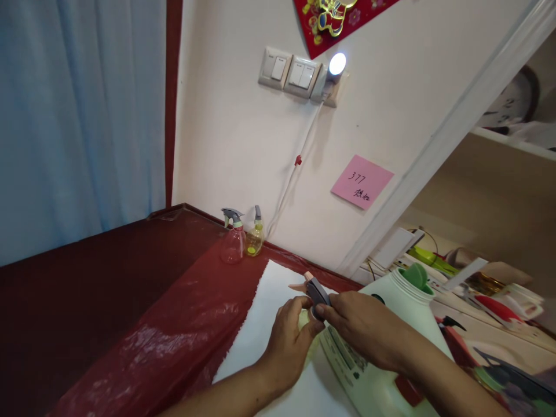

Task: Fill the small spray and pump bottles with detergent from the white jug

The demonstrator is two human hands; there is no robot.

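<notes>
Close together, the left hand (pixel 289 333) clasps a translucent pale-yellow bottle (pixel 311 349) over a white sheet (pixel 256 324), while the right hand (pixel 360 321) grips the grey-and-peach trigger spray head (pixel 318 291) at its top. A large pale-green plastic jug (pixel 365 388) stands just beside.

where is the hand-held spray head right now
In the head view, the gray spray head is low, just right of center, in the right hand, beside the left hand and left of the green jug.
</notes>
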